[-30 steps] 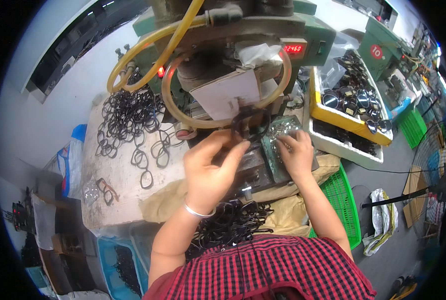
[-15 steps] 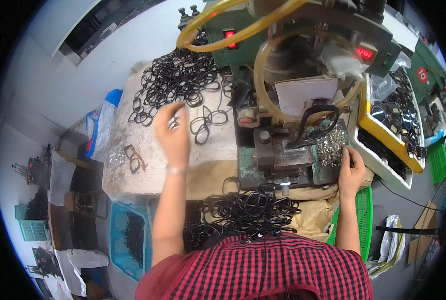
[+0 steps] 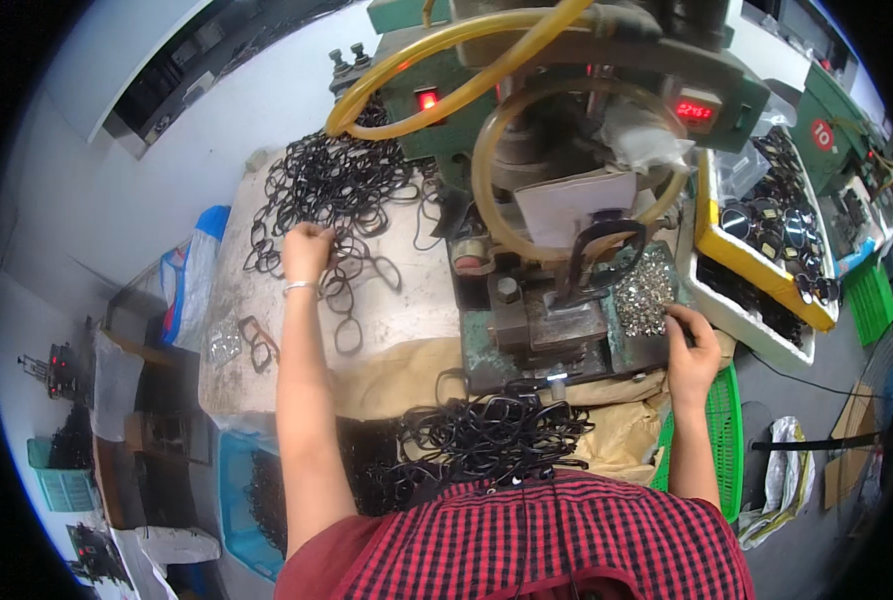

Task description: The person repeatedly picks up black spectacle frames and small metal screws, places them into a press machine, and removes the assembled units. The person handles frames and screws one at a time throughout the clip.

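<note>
At the near edge of the heap of black eyeglass frames (image 3: 332, 180), my left hand (image 3: 309, 252) is closed, its fingertips against a black eyeglass frame (image 3: 339, 295). A few more frames lie linked or overlapping beside it on the pale board. My right hand (image 3: 695, 352) rests by a pile of tiny metal pieces (image 3: 645, 292), thumb and forefinger drawn together at the pile's edge. Anything between those fingertips is too small to make out. Between the hands, another black eyeglass frame (image 3: 607, 240) stands tilted on the metal fixture (image 3: 562, 325) of a green machine (image 3: 387, 98).
Yellow hoses (image 3: 437, 32) loop in front of the machine. More black frames (image 3: 487, 425) are heaped close to my body. At the right stands a foam box (image 3: 762, 265) of dark lenses or glasses above a green basket (image 3: 729, 440). A blue bin (image 3: 237, 500) sits lower left.
My left hand has gone left to the heap's near edge, and several loose frames have shifted left and nearer. My right hand remains by the metal pieces. The whole view has shifted slightly.
</note>
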Demonstrator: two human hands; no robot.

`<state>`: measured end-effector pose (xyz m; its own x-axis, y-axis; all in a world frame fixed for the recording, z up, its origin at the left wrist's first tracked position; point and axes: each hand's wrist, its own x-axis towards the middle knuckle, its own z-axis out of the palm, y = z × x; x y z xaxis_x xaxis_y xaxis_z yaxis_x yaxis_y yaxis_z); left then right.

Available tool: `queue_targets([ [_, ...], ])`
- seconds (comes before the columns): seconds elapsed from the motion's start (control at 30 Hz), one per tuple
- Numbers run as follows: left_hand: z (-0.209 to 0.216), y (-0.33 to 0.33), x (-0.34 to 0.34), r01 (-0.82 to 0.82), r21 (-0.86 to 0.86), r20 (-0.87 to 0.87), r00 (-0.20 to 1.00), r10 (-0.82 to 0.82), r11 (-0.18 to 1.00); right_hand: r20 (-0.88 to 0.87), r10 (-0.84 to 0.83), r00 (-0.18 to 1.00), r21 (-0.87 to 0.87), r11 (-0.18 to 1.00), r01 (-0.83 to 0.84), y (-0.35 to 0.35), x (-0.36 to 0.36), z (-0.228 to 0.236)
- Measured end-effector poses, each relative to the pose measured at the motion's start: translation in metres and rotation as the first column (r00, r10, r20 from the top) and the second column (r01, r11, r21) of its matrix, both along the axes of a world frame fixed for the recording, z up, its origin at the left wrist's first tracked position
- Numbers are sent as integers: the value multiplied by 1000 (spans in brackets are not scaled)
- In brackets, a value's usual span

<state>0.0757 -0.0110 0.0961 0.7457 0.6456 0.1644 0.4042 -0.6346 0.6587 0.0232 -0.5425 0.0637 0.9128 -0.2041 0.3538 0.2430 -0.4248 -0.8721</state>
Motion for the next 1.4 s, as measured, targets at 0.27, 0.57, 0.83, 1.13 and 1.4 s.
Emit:
queue_targets([
  [0.27, -24, -25, -77, 255, 336, 159, 933, -322, 906, 116, -159, 980, -190, 965, 179, -25, -25, -15],
  [0.57, 2, -82, -92, 646, 122, -207, 759, -618, 753, 226, 310, 924, -129, 949, -287, 65, 6, 69],
  [0.83, -48, -55, -93, 208, 11, 229, 951, -205, 978, -5, 389, 921, 548, 772, -323, 92, 15, 41],
  [1.13, -66, -75, -87, 326, -152, 381, 890, -249, 933, 52, 456, 888, 621, 682, -386, 111, -12, 79],
  [1.4, 41, -112, -129, 358, -381, 443, 880, -171, 853, 54, -30, 998, -518, 854, 53, -4, -21, 21],
])
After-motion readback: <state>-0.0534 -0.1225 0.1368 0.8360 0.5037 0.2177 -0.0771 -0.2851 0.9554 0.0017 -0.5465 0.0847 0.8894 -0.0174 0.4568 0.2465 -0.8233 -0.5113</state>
